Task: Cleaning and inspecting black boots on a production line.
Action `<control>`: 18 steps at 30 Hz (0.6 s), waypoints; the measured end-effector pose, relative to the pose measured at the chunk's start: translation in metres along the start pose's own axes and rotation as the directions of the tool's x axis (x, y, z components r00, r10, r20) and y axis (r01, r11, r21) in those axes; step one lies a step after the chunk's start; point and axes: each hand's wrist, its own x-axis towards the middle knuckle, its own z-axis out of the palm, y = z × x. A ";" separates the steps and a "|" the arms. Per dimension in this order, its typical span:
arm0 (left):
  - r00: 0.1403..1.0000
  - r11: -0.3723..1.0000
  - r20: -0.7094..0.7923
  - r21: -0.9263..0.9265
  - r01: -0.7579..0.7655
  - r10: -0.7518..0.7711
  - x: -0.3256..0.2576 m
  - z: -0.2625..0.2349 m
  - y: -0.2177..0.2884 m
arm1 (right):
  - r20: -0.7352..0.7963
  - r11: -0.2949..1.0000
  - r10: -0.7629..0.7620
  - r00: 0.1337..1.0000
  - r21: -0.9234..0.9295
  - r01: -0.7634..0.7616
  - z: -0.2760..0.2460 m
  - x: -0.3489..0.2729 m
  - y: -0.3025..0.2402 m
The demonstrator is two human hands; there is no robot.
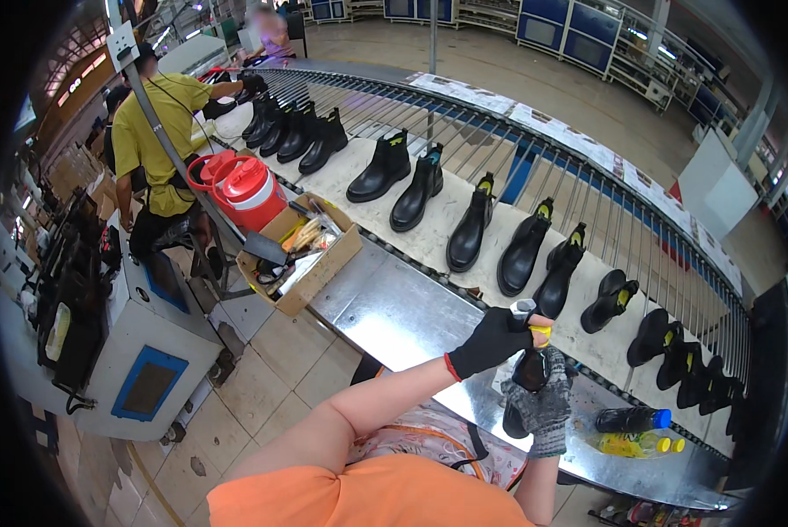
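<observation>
Evidently, in the head view, the work in hand is close handling of a glossy black boot (532, 371), its lower part partly hidden by gloved fingers. It sits within the right grip, above the shiny metal tabletop (385, 294). The right hand (548, 408), in a mottled grey knitted glove, is closed around the boot. The left hand (491, 344), in a black glove with a red cuff edge, reaches just above it, its grip drawn narrow. A small yellow band (542, 335) and a whitish-grey piece (523, 307) show at its fingertips; whether they are held or wrapped on the fingers cannot be told.

Beyond the left grip, black ankle boots (526, 250) with yellow-green linings stand in a row along a pale flat belt (433, 248). To the right of the right grip lie a dark bottle with a blue cap (631, 419) and yellow bottles (631, 445).

The step looks like detail work on the boot's surface. The next move, as judged, calls for a steady right grip and light, precise left fingertips.
</observation>
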 end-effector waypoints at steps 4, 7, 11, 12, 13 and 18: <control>0.973 0.979 0.231 -0.187 0.077 -0.032 -0.001 -0.007 0.013 | 0.200 0.928 0.080 0.976 0.343 -0.146 -0.014 -0.005 -0.010; 0.932 0.975 0.362 -0.192 0.107 -0.031 -0.002 -0.014 0.021 | 0.230 0.841 0.114 0.967 0.496 -0.217 -0.005 -0.014 0.005; 0.976 0.995 0.195 0.046 0.087 -0.094 0.003 -0.017 0.023 | 0.075 0.992 -0.053 0.996 0.114 0.044 0.005 0.002 -0.001; 0.995 0.998 0.094 0.064 0.022 -0.028 0.002 -0.013 0.022 | 0.091 0.997 -0.010 0.996 0.075 0.003 0.003 0.004 -0.006; 0.998 0.997 0.057 0.074 -0.018 0.014 0.004 -0.007 0.023 | 0.052 0.997 -0.066 0.996 -0.046 0.069 0.014 0.005 0.027; 0.973 0.999 0.231 -0.019 0.027 -0.021 0.003 -0.007 0.026 | 0.137 0.960 0.050 0.989 0.268 -0.085 -0.004 -0.009 0.012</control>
